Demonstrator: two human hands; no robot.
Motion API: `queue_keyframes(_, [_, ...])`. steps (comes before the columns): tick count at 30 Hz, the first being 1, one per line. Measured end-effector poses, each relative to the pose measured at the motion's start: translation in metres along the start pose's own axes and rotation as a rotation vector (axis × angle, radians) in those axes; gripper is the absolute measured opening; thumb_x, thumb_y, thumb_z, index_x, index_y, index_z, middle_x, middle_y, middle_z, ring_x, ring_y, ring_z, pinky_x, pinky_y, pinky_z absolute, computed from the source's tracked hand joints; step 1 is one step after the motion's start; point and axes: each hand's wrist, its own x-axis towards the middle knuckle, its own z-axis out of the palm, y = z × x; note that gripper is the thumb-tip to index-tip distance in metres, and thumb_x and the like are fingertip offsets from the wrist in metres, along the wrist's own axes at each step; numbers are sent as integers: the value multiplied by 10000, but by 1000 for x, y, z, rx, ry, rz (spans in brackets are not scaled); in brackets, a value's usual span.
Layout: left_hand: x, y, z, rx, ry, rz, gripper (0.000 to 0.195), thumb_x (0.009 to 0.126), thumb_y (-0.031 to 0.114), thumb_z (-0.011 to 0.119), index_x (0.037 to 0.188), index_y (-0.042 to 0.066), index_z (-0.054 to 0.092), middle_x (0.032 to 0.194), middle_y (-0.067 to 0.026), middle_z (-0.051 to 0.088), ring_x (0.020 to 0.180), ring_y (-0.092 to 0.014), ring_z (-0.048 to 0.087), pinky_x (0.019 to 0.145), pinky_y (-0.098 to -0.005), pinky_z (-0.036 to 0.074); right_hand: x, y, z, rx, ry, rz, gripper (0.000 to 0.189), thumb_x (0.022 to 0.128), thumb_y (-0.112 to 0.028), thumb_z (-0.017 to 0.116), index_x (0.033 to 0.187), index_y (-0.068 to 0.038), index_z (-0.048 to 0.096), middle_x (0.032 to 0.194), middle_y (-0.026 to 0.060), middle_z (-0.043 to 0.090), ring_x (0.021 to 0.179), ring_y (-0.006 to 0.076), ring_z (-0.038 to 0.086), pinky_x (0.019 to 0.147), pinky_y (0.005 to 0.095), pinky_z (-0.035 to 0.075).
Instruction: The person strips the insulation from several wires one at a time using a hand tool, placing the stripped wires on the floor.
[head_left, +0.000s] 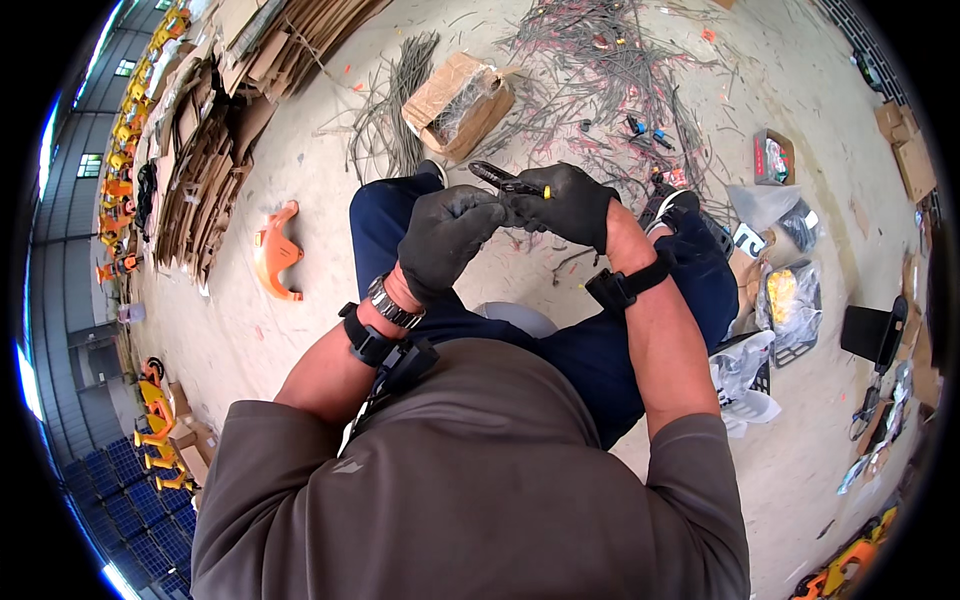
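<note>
Both hands wear dark work gloves and meet in front of my knees. My left hand has its fingers closed, pinching something small at the fingertips that is too hidden to name. In my right hand is a dark hand tool, its narrow black part pointing up and left past the glove; the exact kind cannot be told. A small yellow piece shows beside the right glove's fingers. Below and beyond the hands, grey cable pieces and reddish wire scraps lie spread over the concrete floor.
An opened cardboard box holds clear plastic beyond my left foot. An orange plastic part lies at the left, near stacked flattened cardboard. At the right are a small box, a crate with yellow items and plastic bags.
</note>
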Motion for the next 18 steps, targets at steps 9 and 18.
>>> queue_keyframes(9, [-2,3,4,194,-28,122,206,954,161,634,959,-28,715,739,-11,644,636,-63,531,579,-226,425,-2,3,-6,-99,32,-90,321,909,-308,665,1104,-57,709,909,128,730,827,222,673,796,355,518])
queue_keyframes(18, [5,-2,2,-70,42,-152,407,927,129,660,1271,-79,593,975,-63,648,829,-118,571,802,-246,459,-2,8,0,-442,364,-231,270,933,-210,630,1126,-30,687,989,158,699,894,302,674,797,391,520])
